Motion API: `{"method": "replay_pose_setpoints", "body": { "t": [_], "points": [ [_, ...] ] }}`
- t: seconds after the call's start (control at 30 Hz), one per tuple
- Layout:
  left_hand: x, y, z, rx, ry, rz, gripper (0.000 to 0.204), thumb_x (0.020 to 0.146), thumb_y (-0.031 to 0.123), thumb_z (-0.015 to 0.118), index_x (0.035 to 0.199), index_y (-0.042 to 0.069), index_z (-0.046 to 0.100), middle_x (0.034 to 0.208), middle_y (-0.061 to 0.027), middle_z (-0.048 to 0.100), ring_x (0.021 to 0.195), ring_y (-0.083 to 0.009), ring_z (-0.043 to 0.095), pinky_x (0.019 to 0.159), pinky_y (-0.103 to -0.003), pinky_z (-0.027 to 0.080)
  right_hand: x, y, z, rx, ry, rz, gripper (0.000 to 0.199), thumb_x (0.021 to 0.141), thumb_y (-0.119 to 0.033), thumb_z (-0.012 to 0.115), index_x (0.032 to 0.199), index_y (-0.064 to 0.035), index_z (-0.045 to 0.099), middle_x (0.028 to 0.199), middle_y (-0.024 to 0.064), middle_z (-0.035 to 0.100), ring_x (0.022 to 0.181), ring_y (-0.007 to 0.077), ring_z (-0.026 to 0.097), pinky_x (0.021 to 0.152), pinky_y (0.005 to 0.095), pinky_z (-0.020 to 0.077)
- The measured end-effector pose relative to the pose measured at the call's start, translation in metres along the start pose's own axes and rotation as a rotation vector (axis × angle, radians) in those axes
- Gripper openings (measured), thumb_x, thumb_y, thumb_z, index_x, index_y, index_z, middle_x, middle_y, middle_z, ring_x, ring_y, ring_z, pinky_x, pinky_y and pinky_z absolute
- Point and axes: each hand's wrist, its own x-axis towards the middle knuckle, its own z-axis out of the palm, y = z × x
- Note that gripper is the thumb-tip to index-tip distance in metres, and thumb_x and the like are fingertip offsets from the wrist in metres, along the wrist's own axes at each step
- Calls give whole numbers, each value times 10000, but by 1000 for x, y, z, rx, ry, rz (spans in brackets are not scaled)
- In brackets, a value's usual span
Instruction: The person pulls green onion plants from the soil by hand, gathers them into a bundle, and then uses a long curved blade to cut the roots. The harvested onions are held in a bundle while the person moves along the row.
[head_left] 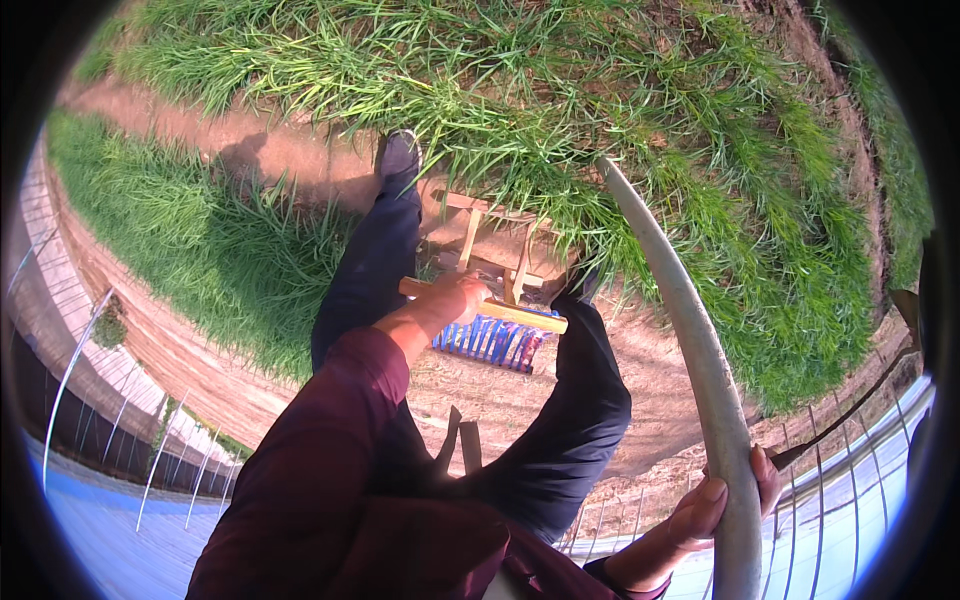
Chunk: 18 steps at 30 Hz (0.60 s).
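My left hand (452, 302) is closed round the wooden bar of a small folding stool (545, 318). The stool has pale wooden legs and a seat of blue and dark striped webbing (490, 342); it hangs tilted between my legs, just above the soil. On the right, the fingers of my right hand (705, 512) wrap round a thick grey post (690, 310). The post looks curved and runs from the lower edge up to the grassy plants.
Dense rows of long-leaved green plants (480, 80) spread ahead, with another bed (180, 220) on the left. Bare soil (290, 145) runs between them. My dark shoe (400, 155) stands at the plants' edge. Thin ribs (70, 380) and sheeting curve round the lower rim.
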Motion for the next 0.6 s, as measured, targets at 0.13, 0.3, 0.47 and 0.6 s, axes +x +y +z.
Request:
{"method": "replay_pose_setpoints", "body": {
  "t": [0.13, 0.3, 0.47, 0.6],
  "points": [
    [23, -11, -5, -14, -156, 23, 454, 793, 72, 717, 1238, 163, 708, 1258, -116, 654, 1205, -323, 635, 964, -431, 553, -2, 7, -1, -16, 13, -66, 597, 861, -365, 627, 1259, 75, 566, 1160, 195, 510, 1054, 297, 556, 891, 420, 512],
    [-3, 10, -16, 59, -213, 84, 436, 794, 60, 709, 1209, 189, 719, 1222, -108, 659, 1173, -319, 649, 947, -430, 554, -5, 9, 3, 72, 106, 49, 615, 857, -400, 619, 1251, 69, 570, 1150, 196, 509, 1030, 297, 562, 830, 388, 529],
    [48, -6, 83, 51, -4, 48, 243, 946, 181, 581, 1120, 195, 750, 1114, -100, 741, 1035, -270, 720, 839, -393, 581, -4, 19, -1, 147, 138, 45, 627, 848, -407, 608, 1240, 80, 568, 1121, 194, 514, 977, 296, 580, 725, 369, 548],
    [27, 18, 65, -42, 90, -61, 280, 991, 214, 512, 1155, 168, 735, 1208, -110, 723, 1099, -279, 705, 893, -421, 561, -9, 23, -4, 144, 199, 85, 638, 878, -405, 561, 1252, 112, 551, 1168, 239, 528, 978, 305, 607, 666, 332, 558]
  ]
}}
